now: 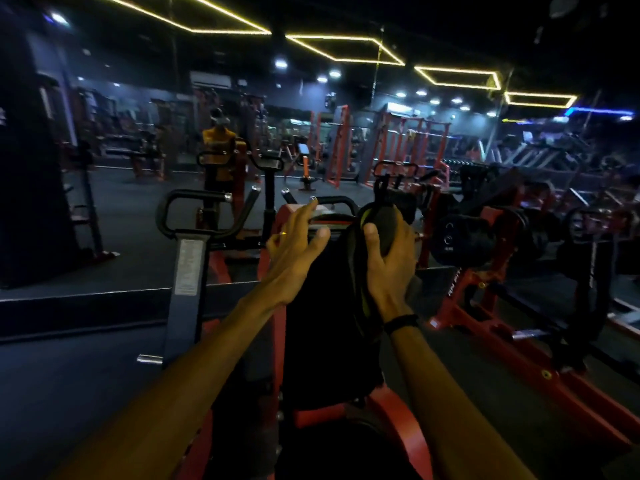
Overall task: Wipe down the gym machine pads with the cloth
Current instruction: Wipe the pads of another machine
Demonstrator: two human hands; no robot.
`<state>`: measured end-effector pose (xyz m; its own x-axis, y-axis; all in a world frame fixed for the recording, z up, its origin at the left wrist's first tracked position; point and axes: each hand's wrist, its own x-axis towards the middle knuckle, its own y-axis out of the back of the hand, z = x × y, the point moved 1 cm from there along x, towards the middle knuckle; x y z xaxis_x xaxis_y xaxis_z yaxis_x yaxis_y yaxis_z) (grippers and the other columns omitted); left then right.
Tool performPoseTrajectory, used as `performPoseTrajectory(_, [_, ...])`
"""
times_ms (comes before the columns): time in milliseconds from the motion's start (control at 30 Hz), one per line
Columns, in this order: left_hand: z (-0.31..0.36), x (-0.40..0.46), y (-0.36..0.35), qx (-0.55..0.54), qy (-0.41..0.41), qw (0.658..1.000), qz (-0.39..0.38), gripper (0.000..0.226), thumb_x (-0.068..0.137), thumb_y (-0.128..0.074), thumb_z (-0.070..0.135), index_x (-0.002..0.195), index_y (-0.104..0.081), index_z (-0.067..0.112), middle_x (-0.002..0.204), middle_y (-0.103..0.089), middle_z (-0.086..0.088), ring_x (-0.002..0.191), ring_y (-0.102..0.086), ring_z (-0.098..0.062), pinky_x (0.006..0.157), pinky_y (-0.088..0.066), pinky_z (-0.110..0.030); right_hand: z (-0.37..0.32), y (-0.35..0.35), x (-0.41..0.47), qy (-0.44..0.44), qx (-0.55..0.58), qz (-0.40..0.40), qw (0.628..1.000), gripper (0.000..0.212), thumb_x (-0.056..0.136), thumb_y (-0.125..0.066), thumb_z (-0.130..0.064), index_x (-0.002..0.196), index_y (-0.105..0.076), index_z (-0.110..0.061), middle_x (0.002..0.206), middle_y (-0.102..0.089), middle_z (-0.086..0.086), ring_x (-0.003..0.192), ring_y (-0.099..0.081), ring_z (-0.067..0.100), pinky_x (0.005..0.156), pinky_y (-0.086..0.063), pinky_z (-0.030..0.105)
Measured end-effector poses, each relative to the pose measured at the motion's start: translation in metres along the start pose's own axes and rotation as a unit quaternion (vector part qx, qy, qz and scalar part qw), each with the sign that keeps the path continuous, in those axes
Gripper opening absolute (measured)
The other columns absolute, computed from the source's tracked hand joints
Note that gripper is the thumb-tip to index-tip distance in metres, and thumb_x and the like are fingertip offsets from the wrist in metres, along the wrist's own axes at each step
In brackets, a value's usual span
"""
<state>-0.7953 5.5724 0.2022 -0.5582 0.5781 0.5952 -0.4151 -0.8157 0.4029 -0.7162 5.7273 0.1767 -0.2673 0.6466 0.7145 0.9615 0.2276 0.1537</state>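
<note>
Nearest me, at six o'clock, the red frame (398, 420) of the gym machine curves round the foot of a long black pad (322, 306) that runs up the middle of my view toward twelve. The pad is dark and matte, and its surface detail is lost in the low light.

My right hand (388, 261) sits at about one o'clock on the pad's upper right edge, fingers and thumb curled round a dark cloth (375, 230) with a yellow-green trim; the cloth bunches over the pad's top and trails down its right side. A black band (401, 322) rings that wrist.

My left hand (294, 251) is at eleven o'clock, fingers straight and spread, fingertips (313, 202) at the pad's top left, holding nothing. A yellow ring (283, 233) shows on one finger.

At nine o'clock a grey upright carries a white label (187, 268), its print too small to read. At three o'clock, a neighbouring red machine (485, 306) bears white lettering I cannot make out.

Beyond, red racks (408, 143) stand under yellow hexagon ceiling lights (346, 50).
</note>
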Motion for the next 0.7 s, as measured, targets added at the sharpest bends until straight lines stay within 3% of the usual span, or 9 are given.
performPoseTrajectory(100, [0.004,0.009,0.000,-0.131,0.132,0.980,0.063,0.102,0.068,-0.026,0.084,0.155,-0.028,0.031,0.162,-0.026,0.010,0.148,-0.023,-0.010,0.123,-0.013,-0.039,-0.018,-0.008,0.008,0.085,-0.096,-0.003,0.992,0.082,0.088,-0.026,-0.082,0.132,-0.059,-0.021,0.136,-0.057,0.005,0.133,-0.043,0.029,0.107,-0.031,0.061])
performPoseTrajectory(167, [-0.004,0.003,-0.001,-0.246,0.193,0.948,0.066,0.110,0.061,-0.039,0.100,0.150,-0.039,0.035,0.159,-0.037,0.007,0.143,-0.038,-0.011,0.120,-0.029,-0.039,-0.033,-0.015,0.006,0.159,-0.152,0.006,0.976,0.072,0.090,-0.029,-0.078,0.116,-0.067,-0.023,0.123,-0.064,0.001,0.128,-0.046,0.029,0.105,-0.026,0.063])
performPoseTrajectory(267, [-0.009,-0.016,0.000,-0.336,0.150,0.924,0.105,0.061,0.084,-0.046,0.079,0.122,-0.065,0.035,0.143,-0.057,0.000,0.124,-0.058,-0.007,0.101,-0.047,-0.024,-0.053,-0.029,-0.007,0.282,-0.208,-0.031,0.936,0.053,0.092,-0.040,-0.073,0.108,-0.070,-0.031,0.114,-0.066,-0.004,0.123,-0.049,0.027,0.104,-0.025,0.066])
performPoseTrajectory(333, [-0.012,-0.029,0.007,-0.342,0.146,0.912,0.172,0.050,0.098,-0.032,0.059,0.118,-0.064,0.026,0.128,-0.066,-0.001,0.111,-0.064,-0.006,0.089,-0.052,-0.019,-0.068,-0.041,-0.013,0.338,-0.235,-0.082,0.908,0.053,0.091,-0.043,-0.073,0.108,-0.071,-0.031,0.109,-0.067,-0.002,0.119,-0.051,0.028,0.103,-0.025,0.069])
performPoseTrajectory(433, [-0.018,-0.053,0.020,-0.296,0.138,0.915,0.237,0.057,0.102,-0.030,0.051,0.129,-0.060,0.011,0.119,-0.070,0.002,0.112,-0.065,-0.003,0.089,-0.050,-0.016,-0.080,-0.059,-0.020,0.405,-0.312,-0.147,0.847,0.053,0.093,-0.045,-0.069,0.107,-0.072,-0.026,0.107,-0.066,0.005,0.116,-0.052,0.032,0.105,-0.023,0.069])
performPoseTrajectory(500, [-0.020,-0.076,0.029,-0.237,0.172,0.914,0.281,0.051,0.106,-0.029,0.050,0.119,-0.065,0.016,0.109,-0.070,0.005,0.101,-0.066,0.001,0.092,-0.050,-0.017,-0.083,-0.062,-0.028,0.445,-0.334,-0.179,0.811,0.048,0.094,-0.047,-0.062,0.104,-0.073,-0.023,0.106,-0.066,0.006,0.118,-0.051,0.034,0.106,-0.020,0.069])
performPoseTrajectory(600, [-0.025,-0.105,0.042,-0.187,0.231,0.907,0.298,0.057,0.098,-0.036,0.065,0.121,-0.063,0.020,0.126,-0.064,-0.004,0.117,-0.059,-0.015,0.106,-0.044,-0.034,-0.078,-0.057,-0.041,0.522,-0.351,-0.183,0.755,0.047,0.099,-0.041,-0.051,0.101,-0.074,-0.017,0.102,-0.068,0.008,0.120,-0.052,0.036,0.110,-0.012,0.070])
performPoseTrajectory(667, [-0.022,-0.126,0.052,-0.169,0.259,0.899,0.310,0.039,0.102,-0.036,0.058,0.102,-0.061,0.029,0.117,-0.063,0.000,0.107,-0.059,-0.012,0.091,-0.046,-0.025,-0.064,-0.056,-0.061,0.587,-0.327,-0.176,0.720,0.045,0.102,-0.041,-0.041,0.105,-0.072,-0.009,0.100,-0.069,0.014,0.116,-0.057,0.040,0.116,-0.010,0.065])
performPoseTrajectory(700, [-0.021,-0.135,0.056,-0.162,0.270,0.894,0.319,0.032,0.101,-0.036,0.055,0.097,-0.059,0.033,0.112,-0.063,0.002,0.105,-0.059,-0.012,0.084,-0.044,-0.023,-0.051,-0.056,-0.072,0.622,-0.276,-0.170,0.713,0.037,0.097,-0.055,-0.036,0.107,-0.071,-0.004,0.098,-0.070,0.017,0.110,-0.061,0.041,0.117,-0.023,0.058])
